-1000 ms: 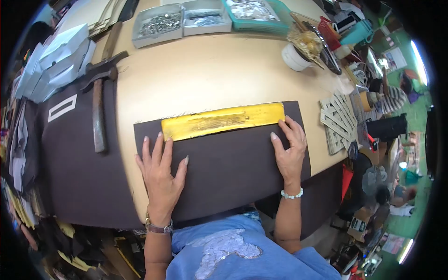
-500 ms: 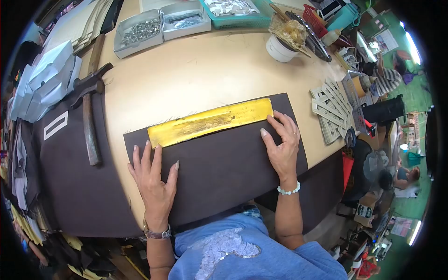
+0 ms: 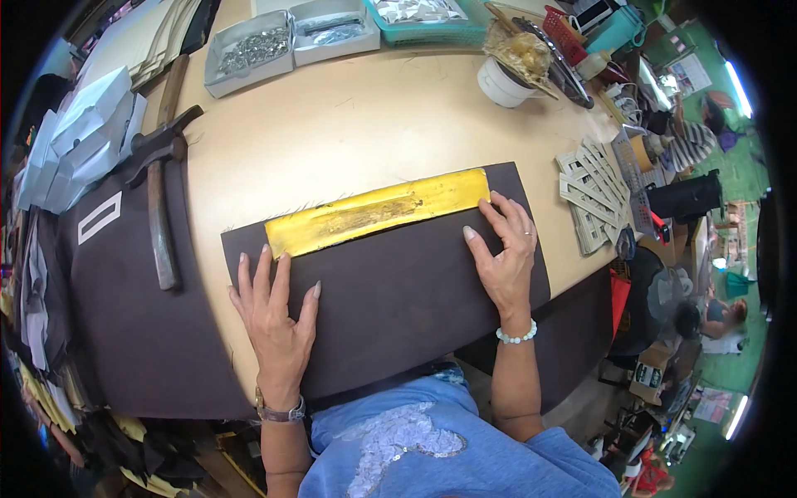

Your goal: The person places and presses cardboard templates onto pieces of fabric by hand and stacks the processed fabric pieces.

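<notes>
Strip [image 3: 378, 212] on sheet [image 3: 398, 286], along far edge; sheet on table [image 3: 374, 124], near side. Left hand [image 3: 278, 319] at strip's left end, right hand [image 3: 506, 261] at its right end. Left of sheet: second sheet [image 3: 108, 315], with hammer [image 3: 157, 220] on its right part, 1 frame [image 3: 82, 233] left of hammer, cartons [image 3: 79, 158] behind frame. Table back, left to right: 2 boxes [image 3: 253, 79] side by side, basket [image 3: 436, 33], tub [image 3: 502, 85]. Frame pile [image 3: 591, 199] right of sheet. Clutter behind tub too crowded to sort reliably.
</notes>
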Available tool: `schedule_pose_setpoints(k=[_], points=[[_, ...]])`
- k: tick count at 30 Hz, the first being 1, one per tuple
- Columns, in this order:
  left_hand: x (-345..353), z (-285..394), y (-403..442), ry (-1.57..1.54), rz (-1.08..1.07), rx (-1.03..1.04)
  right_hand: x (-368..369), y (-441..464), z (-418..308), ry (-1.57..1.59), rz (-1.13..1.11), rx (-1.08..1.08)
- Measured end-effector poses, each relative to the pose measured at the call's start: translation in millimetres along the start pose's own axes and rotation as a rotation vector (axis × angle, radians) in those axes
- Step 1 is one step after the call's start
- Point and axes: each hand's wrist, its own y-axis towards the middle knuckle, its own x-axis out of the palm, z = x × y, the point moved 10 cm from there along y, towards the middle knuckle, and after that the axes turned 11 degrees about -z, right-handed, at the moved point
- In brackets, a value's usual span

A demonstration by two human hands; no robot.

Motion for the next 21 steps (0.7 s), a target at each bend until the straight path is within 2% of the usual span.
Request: schedule_pose_setpoints(k=[21], points=[[-3.6, 3.2, 0.3, 0.014, 0.056, 0.031, 1.6, 0.2, -3.9, -0.019, 0.011, -0.052]])
